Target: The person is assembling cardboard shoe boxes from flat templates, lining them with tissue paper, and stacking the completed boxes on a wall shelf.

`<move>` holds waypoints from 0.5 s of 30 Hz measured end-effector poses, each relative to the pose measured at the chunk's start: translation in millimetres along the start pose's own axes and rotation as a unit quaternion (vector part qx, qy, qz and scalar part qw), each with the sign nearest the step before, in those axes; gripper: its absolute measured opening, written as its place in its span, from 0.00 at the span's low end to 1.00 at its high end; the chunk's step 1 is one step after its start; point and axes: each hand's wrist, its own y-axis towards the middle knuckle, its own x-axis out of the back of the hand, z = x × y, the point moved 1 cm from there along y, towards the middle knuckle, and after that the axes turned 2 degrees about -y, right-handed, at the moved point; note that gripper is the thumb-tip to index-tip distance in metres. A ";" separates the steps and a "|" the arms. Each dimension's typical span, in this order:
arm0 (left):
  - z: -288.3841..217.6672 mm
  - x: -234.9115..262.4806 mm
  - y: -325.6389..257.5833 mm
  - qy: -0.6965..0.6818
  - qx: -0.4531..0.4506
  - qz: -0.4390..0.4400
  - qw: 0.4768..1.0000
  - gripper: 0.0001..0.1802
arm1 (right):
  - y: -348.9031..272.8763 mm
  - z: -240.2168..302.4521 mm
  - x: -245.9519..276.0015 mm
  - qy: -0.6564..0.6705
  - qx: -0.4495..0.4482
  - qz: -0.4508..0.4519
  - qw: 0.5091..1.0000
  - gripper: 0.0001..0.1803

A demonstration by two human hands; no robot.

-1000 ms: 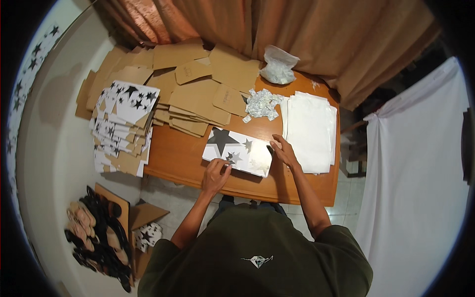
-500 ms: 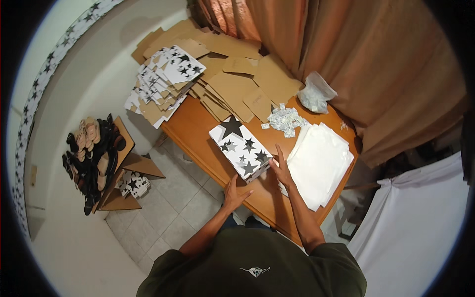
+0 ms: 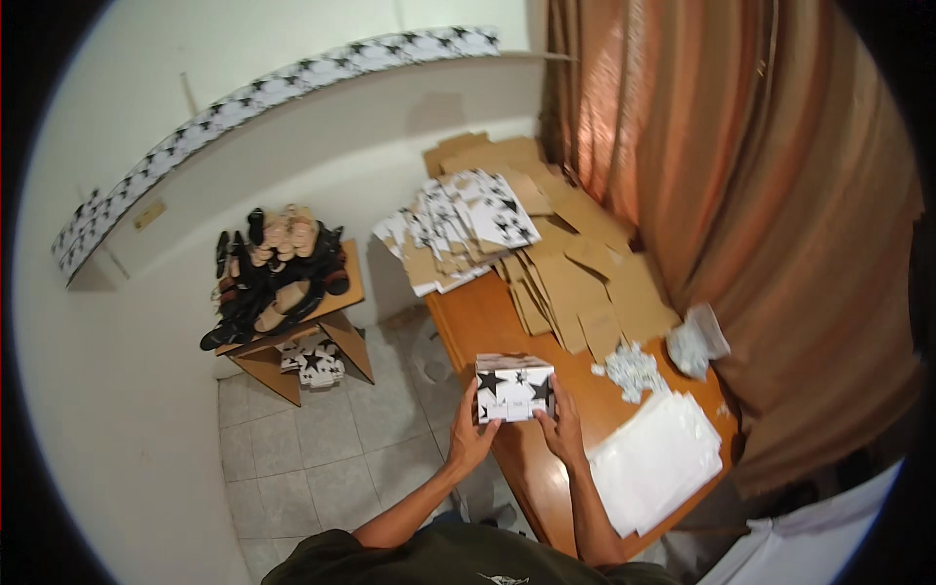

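Note:
A white shoe box (image 3: 515,393) printed with black stars is held between my two hands above the near edge of the wooden table. One end of it faces me. My left hand (image 3: 472,434) grips its left side, with the thumb at the lower front corner. On the right side my right hand (image 3: 560,426) holds it the same way, thumb on the front face. The stack of white paper sheets (image 3: 655,463) lies on the table to the right of my right hand.
Flat brown cardboard pieces (image 3: 575,288) and star-printed box blanks (image 3: 478,219) cover the table's far part. Small silvery packets (image 3: 634,372) lie beside a clear plastic bag (image 3: 696,341). Shoes (image 3: 283,273) crowd a small wooden stand at left. A curtain (image 3: 702,156) borders the right.
Both hands, apart from or barely at the box before, now grip it from both sides. The box has been lifted and turned so its end faces me. The view has swung left and upward.

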 end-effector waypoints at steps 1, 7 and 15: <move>-3.9 13.9 -2.0 0.013 -0.010 -0.013 1.000 0.45 | 4.6 10.8 -9.8 0.009 0.022 0.009 1.000 0.42; -61.1 99.2 -16.1 0.056 -0.035 -0.106 0.992 0.45 | 30.6 102.8 -57.1 0.104 0.010 0.081 0.991 0.40; -126.5 257.6 -56.2 0.095 -0.062 -0.254 0.961 0.47 | 60.2 255.2 -169.7 0.111 0.176 0.143 0.968 0.41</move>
